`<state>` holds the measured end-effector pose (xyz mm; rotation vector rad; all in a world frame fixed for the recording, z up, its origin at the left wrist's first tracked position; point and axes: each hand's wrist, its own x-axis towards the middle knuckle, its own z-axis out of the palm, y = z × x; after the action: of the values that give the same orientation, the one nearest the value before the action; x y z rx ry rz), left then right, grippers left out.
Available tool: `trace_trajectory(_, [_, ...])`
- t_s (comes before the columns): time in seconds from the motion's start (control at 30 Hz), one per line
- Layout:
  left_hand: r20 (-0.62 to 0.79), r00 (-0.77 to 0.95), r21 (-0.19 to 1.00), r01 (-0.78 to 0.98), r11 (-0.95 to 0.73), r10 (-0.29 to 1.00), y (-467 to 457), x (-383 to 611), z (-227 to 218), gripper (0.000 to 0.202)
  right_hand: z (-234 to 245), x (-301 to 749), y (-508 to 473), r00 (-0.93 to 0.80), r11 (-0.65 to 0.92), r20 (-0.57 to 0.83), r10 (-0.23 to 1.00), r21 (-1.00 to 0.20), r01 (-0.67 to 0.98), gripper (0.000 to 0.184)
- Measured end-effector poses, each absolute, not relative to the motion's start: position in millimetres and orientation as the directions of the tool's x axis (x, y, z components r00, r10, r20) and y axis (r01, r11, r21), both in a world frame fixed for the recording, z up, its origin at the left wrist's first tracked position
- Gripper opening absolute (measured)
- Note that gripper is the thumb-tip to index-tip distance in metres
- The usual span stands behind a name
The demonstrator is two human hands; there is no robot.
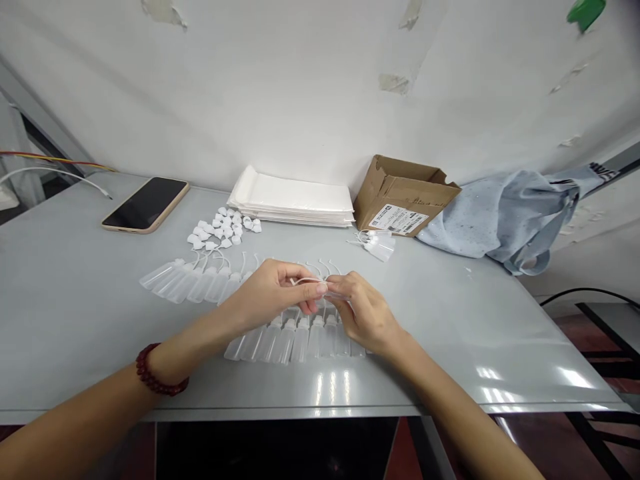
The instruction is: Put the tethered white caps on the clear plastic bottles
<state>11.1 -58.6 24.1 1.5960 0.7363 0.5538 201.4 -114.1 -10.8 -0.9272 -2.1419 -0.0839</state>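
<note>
My left hand (285,290) and my right hand (363,310) meet above the middle of the table, both closed. Between them is a small translucent plastic bottle (336,295), mostly covered by my right fingers. A thin white strap (304,279) curves from it, pinched by my left thumb and fingers. Below my hands lies a front row of similar clear bottles (300,341) with white necks and straps. Another row of bottles (175,283) stretches behind my left forearm, partly hidden. Loose white caps (225,227) form a pile behind that row.
White padded envelopes (300,193) are stacked against the wall, beside an open cardboard box (405,193). Some bottles with straps (380,245) lie before the box. A phone (146,205) rests at the left, near a white cable (60,170). Light blue cloth (500,213) sits at the right.
</note>
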Motion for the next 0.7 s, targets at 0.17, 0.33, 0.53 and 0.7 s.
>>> trace_trajectory(0.17, [-0.042,0.691,0.986,0.146,-0.082,0.721,-60.4,11.3,24.3,0.020,-13.2,201.4,-115.7,-0.363,0.705,0.704,0.610,-0.274,0.654,0.037])
trace_trajectory(0.33, [0.175,0.599,0.934,0.151,-0.325,0.781,-65.8,13.0,21.2,0.012,-16.3,201.1,-118.7,-0.291,0.633,0.673,0.680,-0.341,0.695,0.035])
trace_trajectory(0.53, [0.199,0.602,0.932,0.128,-0.340,0.773,-66.2,12.9,20.8,0.016,-16.4,200.4,-119.3,-0.242,0.604,0.655,0.716,-0.409,0.684,0.030])
trace_trajectory(0.7, [0.000,0.643,0.981,0.148,-0.124,0.766,-62.9,11.3,25.0,0.023,-15.7,200.3,-116.9,-0.251,0.634,0.686,0.683,-0.386,0.671,0.033])
